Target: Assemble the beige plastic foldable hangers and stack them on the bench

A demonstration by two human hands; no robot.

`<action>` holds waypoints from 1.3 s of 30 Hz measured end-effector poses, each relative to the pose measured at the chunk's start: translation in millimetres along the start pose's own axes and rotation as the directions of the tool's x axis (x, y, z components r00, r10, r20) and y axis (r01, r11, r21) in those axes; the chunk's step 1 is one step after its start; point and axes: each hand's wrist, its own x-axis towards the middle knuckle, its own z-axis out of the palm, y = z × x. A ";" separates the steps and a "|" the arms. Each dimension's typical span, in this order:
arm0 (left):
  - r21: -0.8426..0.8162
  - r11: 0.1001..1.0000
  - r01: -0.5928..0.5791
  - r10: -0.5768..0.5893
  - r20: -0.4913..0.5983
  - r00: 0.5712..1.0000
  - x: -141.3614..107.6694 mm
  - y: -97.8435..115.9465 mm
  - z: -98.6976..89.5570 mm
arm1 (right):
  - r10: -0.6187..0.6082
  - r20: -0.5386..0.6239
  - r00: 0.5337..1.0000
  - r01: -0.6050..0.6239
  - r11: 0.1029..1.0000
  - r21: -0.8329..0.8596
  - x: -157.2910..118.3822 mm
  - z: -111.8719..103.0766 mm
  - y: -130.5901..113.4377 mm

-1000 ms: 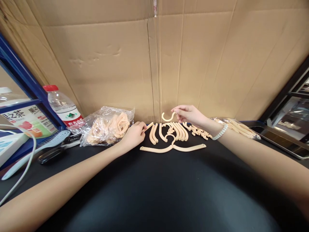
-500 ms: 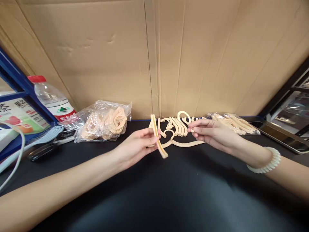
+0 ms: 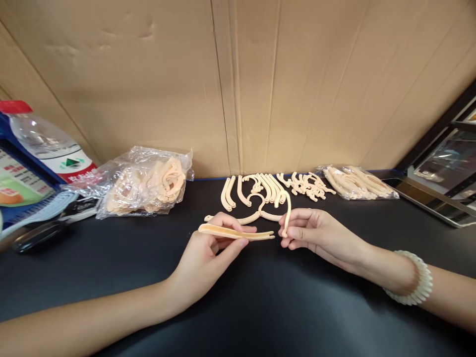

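Note:
Between the thumb and fingers of my left hand (image 3: 213,253) lies a beige hanger arm (image 3: 230,232), held nearly level, its forked end pointing right. My right hand (image 3: 320,238) pinches the base of a beige hanger hook (image 3: 288,213), whose curve rises above the fingers. The fork and the hook's base are close together but apart. Just behind both hands, an assembled hanger (image 3: 247,218) lies on the black table (image 3: 238,297), partly hidden by them. Farther back are several loose hanger arms (image 3: 227,192) and a pile of small hook pieces (image 3: 308,185).
A clear bag of beige parts (image 3: 145,186) sits at the left, a second bag (image 3: 359,182) at the right. A red-capped bottle (image 3: 48,144), a light-blue brush (image 3: 55,206) and a black handle (image 3: 40,238) crowd the left side. Cardboard (image 3: 167,89) stands behind; a tray (image 3: 435,203) lies far right.
My left hand has turned the hanger arm from steep to nearly level, fork toward the right. My right hand has come lower and nearer with the hook. The view has shifted slightly right.

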 end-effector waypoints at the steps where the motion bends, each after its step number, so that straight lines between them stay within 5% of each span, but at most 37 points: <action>1: 0.004 1.000 -0.002 0.002 -0.013 1.000 0.1 -0.1 -0.4 | -0.011 0.021 1.000 0.011 1.000 -0.009 0.0 1.2 0.4; 16: 0.172 0.978 -0.114 0.116 -0.002 0.993 -6.3 1.8 2.0 | 0.072 0.211 0.975 -0.094 0.991 0.091 -1.3 2.7 -1.5; 39: 0.247 0.951 -0.184 0.187 0.014 0.982 -9.9 -1.8 6.1 | 0.046 0.147 0.988 -0.051 0.998 0.032 0.7 10.2 1.4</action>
